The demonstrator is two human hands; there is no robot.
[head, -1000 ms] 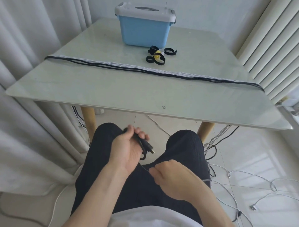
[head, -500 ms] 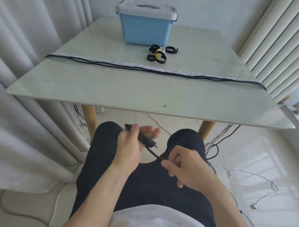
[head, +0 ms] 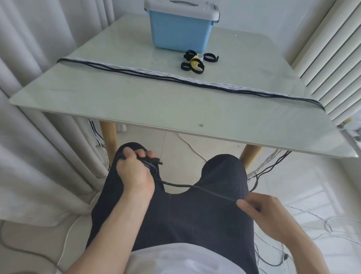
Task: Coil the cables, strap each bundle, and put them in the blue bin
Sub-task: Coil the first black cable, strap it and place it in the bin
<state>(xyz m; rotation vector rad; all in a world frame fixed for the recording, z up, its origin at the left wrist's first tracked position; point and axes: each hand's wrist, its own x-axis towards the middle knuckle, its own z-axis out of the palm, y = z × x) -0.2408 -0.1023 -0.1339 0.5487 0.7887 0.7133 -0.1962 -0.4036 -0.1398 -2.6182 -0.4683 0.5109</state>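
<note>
Glass table (head: 136,105) between curtains (head: 35,78) and radiator (head: 332,48) carries cables (head: 175,79) laid left-right, straps (head: 195,62) and lidded blue bin (head: 179,31). Below, left hand (head: 134,172) grips a coiled end; black cable (head: 195,187) runs rightward across the lap to right hand (head: 267,213), pinching it.

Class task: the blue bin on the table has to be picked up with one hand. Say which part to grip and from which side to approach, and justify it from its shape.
Grip the grey handle set into the lid of the blue bin, coming from straight above. The bin stands upright with smooth, broad walls that offer one hand no hold, while the handle lies centred on top. Whether the lid latches are fastened cannot be told.
</note>
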